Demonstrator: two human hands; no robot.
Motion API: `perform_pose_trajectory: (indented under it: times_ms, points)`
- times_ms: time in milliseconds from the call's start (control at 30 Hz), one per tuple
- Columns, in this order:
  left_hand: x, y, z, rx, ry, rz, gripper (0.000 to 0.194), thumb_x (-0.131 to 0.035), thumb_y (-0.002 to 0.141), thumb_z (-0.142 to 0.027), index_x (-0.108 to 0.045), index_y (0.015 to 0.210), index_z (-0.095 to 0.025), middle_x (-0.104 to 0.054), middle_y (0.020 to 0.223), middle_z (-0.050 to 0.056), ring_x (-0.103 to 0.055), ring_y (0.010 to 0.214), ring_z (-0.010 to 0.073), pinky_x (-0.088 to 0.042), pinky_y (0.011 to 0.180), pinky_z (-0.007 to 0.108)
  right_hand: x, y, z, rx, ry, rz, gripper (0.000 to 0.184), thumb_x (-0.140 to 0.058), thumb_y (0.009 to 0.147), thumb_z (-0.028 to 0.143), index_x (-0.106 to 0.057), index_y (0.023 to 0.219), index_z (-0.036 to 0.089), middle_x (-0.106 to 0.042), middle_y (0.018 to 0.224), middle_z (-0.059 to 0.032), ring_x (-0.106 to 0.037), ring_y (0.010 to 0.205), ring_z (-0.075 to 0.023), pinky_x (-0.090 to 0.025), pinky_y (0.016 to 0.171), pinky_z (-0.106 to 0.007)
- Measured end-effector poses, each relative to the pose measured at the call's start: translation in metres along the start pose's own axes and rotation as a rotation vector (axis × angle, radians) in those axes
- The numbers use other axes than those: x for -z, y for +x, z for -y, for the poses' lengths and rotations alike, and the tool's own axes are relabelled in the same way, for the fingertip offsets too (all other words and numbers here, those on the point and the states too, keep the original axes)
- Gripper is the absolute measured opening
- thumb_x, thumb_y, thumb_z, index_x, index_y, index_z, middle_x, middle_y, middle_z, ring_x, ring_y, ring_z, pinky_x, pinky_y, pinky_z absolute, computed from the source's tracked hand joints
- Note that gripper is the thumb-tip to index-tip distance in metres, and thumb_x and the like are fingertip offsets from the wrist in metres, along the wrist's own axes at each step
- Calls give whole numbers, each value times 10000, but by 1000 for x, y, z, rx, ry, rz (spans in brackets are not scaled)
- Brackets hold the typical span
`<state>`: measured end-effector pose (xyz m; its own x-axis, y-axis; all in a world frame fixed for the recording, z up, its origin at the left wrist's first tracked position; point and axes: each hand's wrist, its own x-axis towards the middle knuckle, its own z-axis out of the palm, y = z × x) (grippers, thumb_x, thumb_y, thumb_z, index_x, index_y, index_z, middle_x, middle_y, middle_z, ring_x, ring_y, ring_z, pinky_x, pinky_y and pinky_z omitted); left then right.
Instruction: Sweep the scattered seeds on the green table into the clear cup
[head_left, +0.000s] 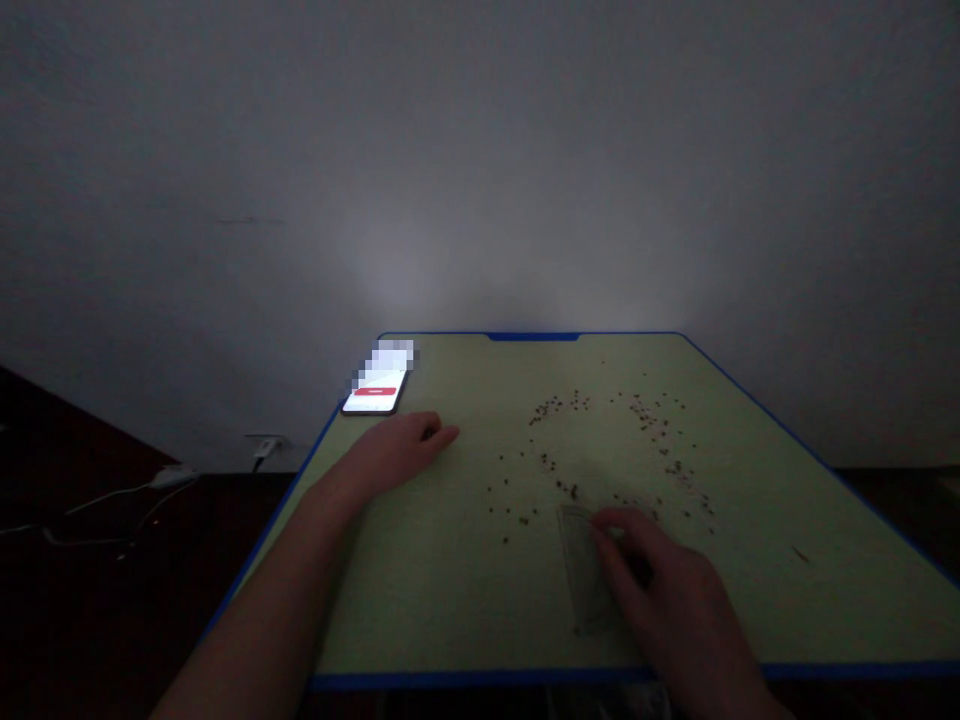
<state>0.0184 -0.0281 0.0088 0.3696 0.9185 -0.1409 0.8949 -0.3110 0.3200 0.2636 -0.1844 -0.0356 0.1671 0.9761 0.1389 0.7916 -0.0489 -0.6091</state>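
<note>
Nearest, the blue-edged surface (pixel 450 600) has its near rim just this side of the clear flat pouch (pixel 579 575), which is the landmark here and lies towards the near edge. The right hand (pixel 667 600) comes in from the pouch's right, thumb and finger pinched on its upper right edge, and hides part of that side. A small dark speck (pixel 576 632) sits by the pouch's near left corner, and a thin dark sliver (pixel 801 554) lies well to its right, past the hand. The left forearm (pixel 300 570) crosses the surface well left of the pouch. Left of and beyond the pouch, the left hand (pixel 409 445) is loosely curled; whether it holds anything cannot be told. Small dark bits (pixel 574 491) are scattered from just beyond the pouch outward, in loose clusters to its left, far side and right; the right hand stands in front of some of the nearer ones. Farther off, left of the pouch and past the left hand, lies a phone (pixel 379 385) with a lit screen and a red bar. Outside the surface, far left of the pouch, are a white plug (pixel 265 448) and pale cables (pixel 105 498). The grey wall (pixel 525 180) rises behind everything.
</note>
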Motion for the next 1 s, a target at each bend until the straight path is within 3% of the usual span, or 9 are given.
perform_pose_trajectory:
  times_ms: [133, 400, 633, 767, 1000]
  points:
    - [-2, 0, 1, -4, 9, -18, 455, -317, 855, -561, -548, 715, -195, -584, 690, 39, -519, 616, 173, -284, 546, 288, -11, 24, 23, 96, -27, 70, 223, -432, 882, 330, -628, 955, 253, -714, 665, -24, -668, 589, -222, -446, 549, -310]
    - [-8, 0, 6, -23, 15, -49, 454, -327, 849, -575, -538, 690, -205, -580, 664, 26, -495, 584, 161, -269, 530, 286, 4, 55, 34, 133, -36, 123, 221, -449, 884, 325, -609, 1018, 253, -701, 671, -18, -602, 557, -187, -377, 529, -284]
    - [-7, 0, 2, -21, 21, -58, 426, -342, 856, -545, -525, 678, -204, -583, 655, 23, -493, 579, 159, -263, 528, 283, -18, 61, 56, 227, -33, 213, 189, -465, 879, 268, -614, 993, 247, -702, 674, -15, -598, 555, -168, -367, 531, -268]
    - [-8, 0, 4, -27, 32, -64, 433, -343, 855, -551, -547, 692, -206, -595, 665, 26, -492, 574, 156, -258, 526, 279, -16, 60, 41, 178, -46, 220, 198, -474, 870, 279, -623, 995, 242, -695, 660, -20, -597, 554, -175, -377, 533, -277]
    - [-9, 1, 5, -34, 37, -76, 444, -342, 853, -559, -557, 690, -206, -594, 653, 26, -483, 554, 150, -250, 515, 278, 16, 74, 8, 116, 28, 194, 229, -467, 865, 339, -602, 1012, 226, -631, 551, 25, -554, 484, -150, -374, 504, -262]
